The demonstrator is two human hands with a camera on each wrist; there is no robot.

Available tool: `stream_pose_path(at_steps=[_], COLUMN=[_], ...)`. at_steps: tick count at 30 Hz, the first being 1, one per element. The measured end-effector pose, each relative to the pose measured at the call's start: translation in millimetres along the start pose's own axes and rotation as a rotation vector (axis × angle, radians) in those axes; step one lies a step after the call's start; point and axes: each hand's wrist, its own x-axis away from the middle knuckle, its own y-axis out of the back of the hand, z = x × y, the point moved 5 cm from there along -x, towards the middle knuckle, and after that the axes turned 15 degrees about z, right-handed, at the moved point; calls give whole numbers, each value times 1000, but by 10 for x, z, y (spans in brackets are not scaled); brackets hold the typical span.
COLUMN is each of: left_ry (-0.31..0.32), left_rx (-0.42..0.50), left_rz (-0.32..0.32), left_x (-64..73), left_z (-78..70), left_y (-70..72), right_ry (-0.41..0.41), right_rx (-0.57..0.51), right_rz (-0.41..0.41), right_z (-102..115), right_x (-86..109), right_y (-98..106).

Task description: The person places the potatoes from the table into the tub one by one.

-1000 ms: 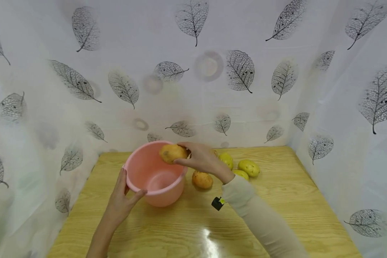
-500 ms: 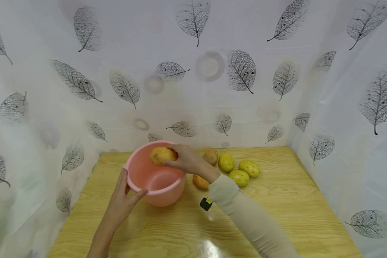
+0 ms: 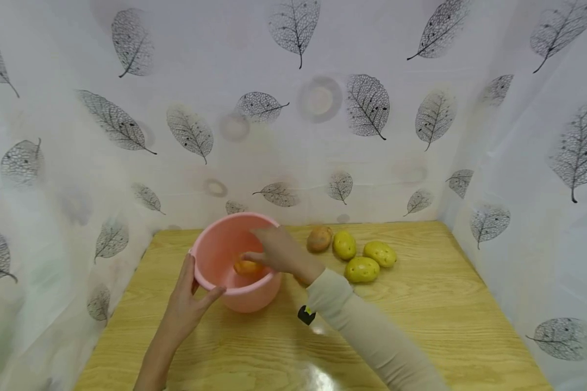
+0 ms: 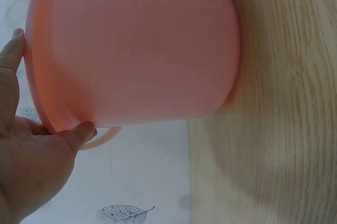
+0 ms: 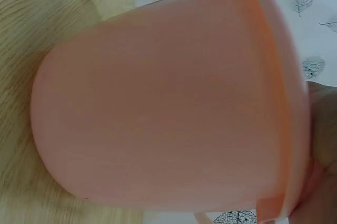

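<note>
Now a pink bucket [image 3: 247,301] is standing on the wooden table [image 3: 254,353], and both of a person's hands are meeting at it. The left hand [image 3: 187,305] is gripping the bucket's rim at its left and near side, the thumb spread from the fingers and clamping on the edge; in the left wrist view a fingertip is pressing the bucket's outer wall. The right hand [image 3: 281,250] is hanging over the bucket's right rim, its thumb and fingers apart inside the opening. An orange-brown potato [image 3: 247,267] is showing low inside the bucket, just below that thumb and partly hidden; whether any fingertip is touching it, I cannot tell. Right of the bucket, a reddish-brown potato [image 3: 319,239] and three yellow-green potatoes [image 3: 362,270] are lying near one another. A pale sleeve [image 3: 367,331] is covering the right forearm, and a small black device [image 3: 305,315] is sitting by its cuff. Behind the bucket, a leaf-printed cloth [image 3: 283,157] is hanging.
</note>
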Motion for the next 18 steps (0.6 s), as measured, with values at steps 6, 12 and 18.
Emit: stream_pose_path(at_steps=[6,12,18], left_ry=[11,18,7], left_rx=[4,-1,0], left_rz=[7,7,8], left_x=[10,15,4], left_z=[10,9,6], left_y=[-8,-4,1], right_ry=[-39,-25,23], right_rx=[124,116,-6], right_rz=[33,29,-27], right_z=[4,3,-6], right_x=[-16,-14,30], right_y=[-77,-82,-21])
